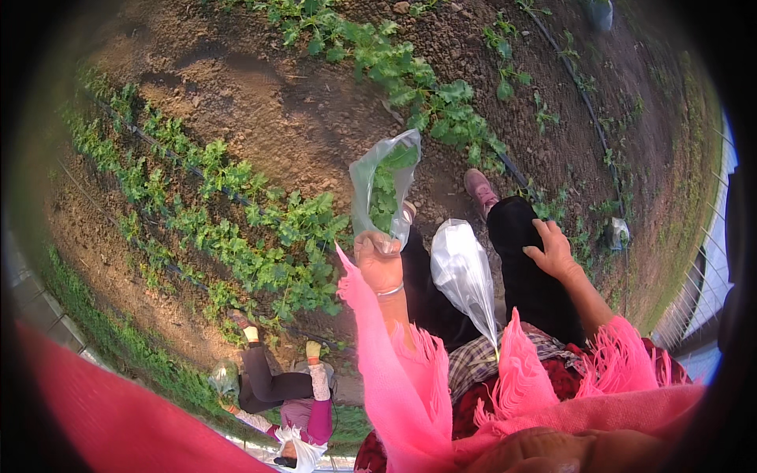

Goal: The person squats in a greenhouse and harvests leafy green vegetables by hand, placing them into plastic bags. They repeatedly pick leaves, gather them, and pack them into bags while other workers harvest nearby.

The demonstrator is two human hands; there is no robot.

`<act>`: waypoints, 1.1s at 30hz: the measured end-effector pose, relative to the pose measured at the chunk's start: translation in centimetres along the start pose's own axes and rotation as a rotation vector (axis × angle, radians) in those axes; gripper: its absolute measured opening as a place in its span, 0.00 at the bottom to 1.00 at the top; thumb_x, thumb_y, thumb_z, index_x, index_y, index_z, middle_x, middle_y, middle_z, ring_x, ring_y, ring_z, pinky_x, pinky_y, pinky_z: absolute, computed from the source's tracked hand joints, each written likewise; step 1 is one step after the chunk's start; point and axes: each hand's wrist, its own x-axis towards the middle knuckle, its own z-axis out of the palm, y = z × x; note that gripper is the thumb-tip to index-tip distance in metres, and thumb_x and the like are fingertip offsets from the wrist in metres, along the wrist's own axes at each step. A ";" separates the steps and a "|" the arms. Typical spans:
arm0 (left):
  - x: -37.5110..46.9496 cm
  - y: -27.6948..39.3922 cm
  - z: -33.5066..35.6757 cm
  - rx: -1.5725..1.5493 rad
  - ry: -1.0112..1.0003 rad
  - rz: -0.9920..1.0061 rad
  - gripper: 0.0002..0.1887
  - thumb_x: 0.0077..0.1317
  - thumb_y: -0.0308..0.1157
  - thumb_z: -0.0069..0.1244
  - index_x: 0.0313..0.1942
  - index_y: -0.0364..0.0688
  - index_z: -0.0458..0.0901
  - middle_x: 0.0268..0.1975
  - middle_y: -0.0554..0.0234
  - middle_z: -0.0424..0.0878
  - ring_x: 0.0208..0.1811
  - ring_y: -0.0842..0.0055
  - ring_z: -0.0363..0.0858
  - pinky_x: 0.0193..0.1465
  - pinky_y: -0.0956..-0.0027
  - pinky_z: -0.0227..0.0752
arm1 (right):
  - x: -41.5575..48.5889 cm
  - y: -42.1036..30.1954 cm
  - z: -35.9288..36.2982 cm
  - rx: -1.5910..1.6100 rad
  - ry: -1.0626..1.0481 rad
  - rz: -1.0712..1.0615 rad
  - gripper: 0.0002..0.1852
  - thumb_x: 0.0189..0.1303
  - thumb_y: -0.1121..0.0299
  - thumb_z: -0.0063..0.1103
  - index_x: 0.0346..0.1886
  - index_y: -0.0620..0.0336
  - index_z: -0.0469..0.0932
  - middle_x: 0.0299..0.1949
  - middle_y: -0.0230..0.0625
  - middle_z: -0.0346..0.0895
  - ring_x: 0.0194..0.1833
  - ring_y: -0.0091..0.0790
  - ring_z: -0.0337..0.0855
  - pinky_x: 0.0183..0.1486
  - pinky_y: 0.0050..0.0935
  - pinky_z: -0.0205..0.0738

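Note:
My left hand [377, 260], with a metal bangle at its wrist, grips the rim of a clear plastic bag [362, 183]. Its mouth gapes and green leaves [385, 195] show inside it. Over my thigh, my right hand [551, 247] rests with its fingers spread and nothing in them. Between my legs hangs a second, whitish plastic bag [460, 260], gathered at its narrow end near my waist; what it holds cannot be made out. Fringed pink cloth [396, 372] drapes over both my arms.
Rows of leafy green plants [260, 254] grow beside black drip hoses [582, 94] on bare soil [230, 88]. At lower left a gloved person [295, 408] crouches by a filled clear bag [225, 378]. Another small bag [618, 233] stands on the soil at right.

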 end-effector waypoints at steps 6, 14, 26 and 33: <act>4.8 0.8 -2.6 0.084 0.181 -0.001 0.08 0.65 0.36 0.52 0.35 0.40 0.77 0.27 0.65 0.74 0.26 0.78 0.67 0.30 0.72 0.61 | 6.2 -3.6 0.7 0.106 -0.010 -0.236 0.38 0.50 0.51 0.65 0.61 0.65 0.67 0.56 0.54 0.66 0.57 0.56 0.68 0.59 0.44 0.65; 10.1 -0.3 -8.1 0.155 0.175 0.022 0.12 0.65 0.35 0.53 0.42 0.39 0.75 0.32 0.63 0.72 0.31 0.75 0.69 0.33 0.71 0.64 | 20.1 3.8 4.6 0.192 -0.035 -0.063 0.18 0.59 0.63 0.56 0.49 0.64 0.73 0.41 0.48 0.73 0.42 0.51 0.77 0.46 0.41 0.71; 11.0 3.2 -5.9 0.067 -0.123 0.023 0.12 0.66 0.37 0.54 0.46 0.42 0.77 0.37 0.66 0.69 0.36 0.75 0.67 0.41 0.68 0.65 | 33.9 12.1 18.9 0.062 -0.132 -0.053 0.18 0.57 0.59 0.60 0.41 0.66 0.78 0.36 0.51 0.77 0.42 0.54 0.79 0.43 0.45 0.72; 5.1 1.2 -4.6 0.120 -0.180 0.186 0.13 0.65 0.36 0.54 0.44 0.37 0.78 0.38 0.62 0.70 0.40 0.72 0.69 0.43 0.66 0.67 | 38.9 14.6 24.5 0.137 0.212 -0.276 0.18 0.52 0.60 0.61 0.31 0.70 0.75 0.29 0.56 0.76 0.39 0.60 0.78 0.41 0.50 0.71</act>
